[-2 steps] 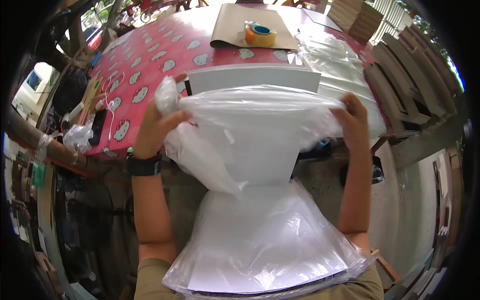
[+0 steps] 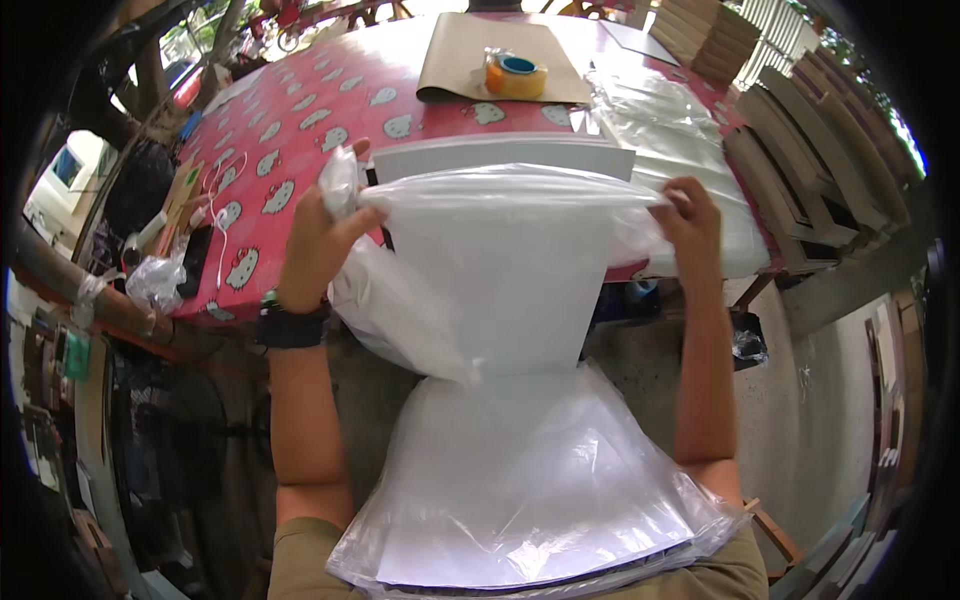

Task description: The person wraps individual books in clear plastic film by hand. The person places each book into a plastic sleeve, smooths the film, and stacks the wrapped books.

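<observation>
A large clear plastic bag (image 2: 500, 186) is stretched between my two hands, its upper edge gathered into a band. My left hand (image 2: 318, 245), with a dark band at the wrist, is closed on the left end, where the plastic bunches up. The right end is pinched by the fingers of my right hand (image 2: 692, 225). Through the plastic a flat white board (image 2: 510, 285) shows, leaning toward the table edge. Lower down, a plastic-covered white sheet or board (image 2: 530, 490) lies over my lap; I cannot tell if both are one piece.
Beyond the bag, a grey-white panel (image 2: 500, 153) stands at the edge of the table with a red patterned cover (image 2: 300, 150). Tape rolls (image 2: 516, 78) rest on brown paper (image 2: 450, 60). Clear plastic sheets (image 2: 670, 130) lie to the right, beside stacked boards (image 2: 790, 180). A white cable (image 2: 222, 200) is at left.
Both hands have come slightly closer together, still holding the bag's upper edge. The bag's band has risen slightly.
</observation>
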Available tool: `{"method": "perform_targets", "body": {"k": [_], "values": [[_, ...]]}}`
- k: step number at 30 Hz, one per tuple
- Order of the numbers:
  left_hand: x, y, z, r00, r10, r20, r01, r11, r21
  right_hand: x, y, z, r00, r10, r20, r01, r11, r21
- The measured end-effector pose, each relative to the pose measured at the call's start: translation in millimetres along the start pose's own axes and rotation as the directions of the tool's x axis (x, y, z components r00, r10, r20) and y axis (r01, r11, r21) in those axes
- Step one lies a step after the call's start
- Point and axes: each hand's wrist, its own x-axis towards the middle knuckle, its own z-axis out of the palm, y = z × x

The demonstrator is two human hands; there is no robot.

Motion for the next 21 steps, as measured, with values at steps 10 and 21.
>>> {"method": "perform_targets", "body": {"k": [10, 21], "values": [[-22.3, 21.1, -21.6, 0.987, -0.159, -0.035, 0.157, 0.987, -0.041, -20.0, -35.8, -11.8, 0.949, 0.272, 0.157, -0.304, 0.672, 0.675], [-146.7, -171.7, 43.9, 0.673, -0.662, 0.33, 0.667, 0.736, 0.118, -167.0, 105.3, 21.9, 0.675, 0.517, 0.527, -0.738, 0.493, 0.461]]}}
